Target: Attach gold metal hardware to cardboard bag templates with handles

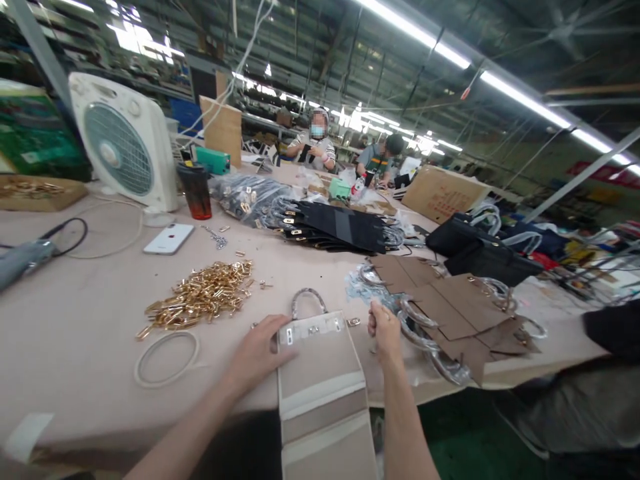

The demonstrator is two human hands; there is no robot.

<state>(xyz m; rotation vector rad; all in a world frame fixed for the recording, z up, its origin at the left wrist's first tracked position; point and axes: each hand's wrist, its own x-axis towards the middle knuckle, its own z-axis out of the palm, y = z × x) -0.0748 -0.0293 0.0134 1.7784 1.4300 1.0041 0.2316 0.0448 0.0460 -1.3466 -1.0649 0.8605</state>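
A beige handbag (pixel 320 363) lies in front of me, its lower part hanging over the table edge. It has a wrapped handle (pixel 309 301), silver fittings along its top band and a gold-coloured clasp piece (pixel 353 322) at its right corner. My left hand (pixel 267 350) grips the bag's upper left edge, with the thumb on its front. Just right of the bag, my right hand (pixel 385 327) is closed above the table. Whatever its fingers hold, if anything, is hidden. A heap of gold-coloured metal fittings (pixel 203 297) lies left of the bag.
Brown bag pieces with wrapped handles (pixel 450 307) lie at right. Stacked black bag parts (pixel 335 223) lie further back. A roll of tape (pixel 167 360), a phone (pixel 169 239), a tumbler (pixel 195 192) and a fan (pixel 123 143) are at left. Two people sit beyond the table.
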